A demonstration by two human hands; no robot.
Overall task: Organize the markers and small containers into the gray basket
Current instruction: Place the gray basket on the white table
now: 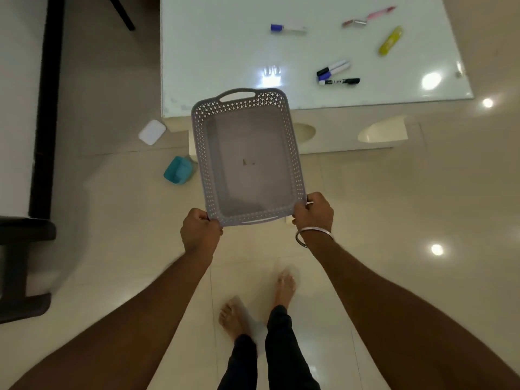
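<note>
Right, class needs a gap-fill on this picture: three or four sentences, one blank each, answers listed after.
1. Both hands, left hand and right hand, hold the gray ____.
2. The markers lie on the white ____.
3. The teal container sits on the ____.
4. A metal bangle circles the ____ wrist.

Answers: basket; table; floor; right

Dim, warm indoor light. Round glare spots from overhead lamps shine on the glossy floor (437, 249) at right and on the white tabletop (213, 52) in the upper frame. The bare feet (285, 285) are motion-blurred. Wide-angle distortion bends lines near the edges; detail is soft throughout.
</note>
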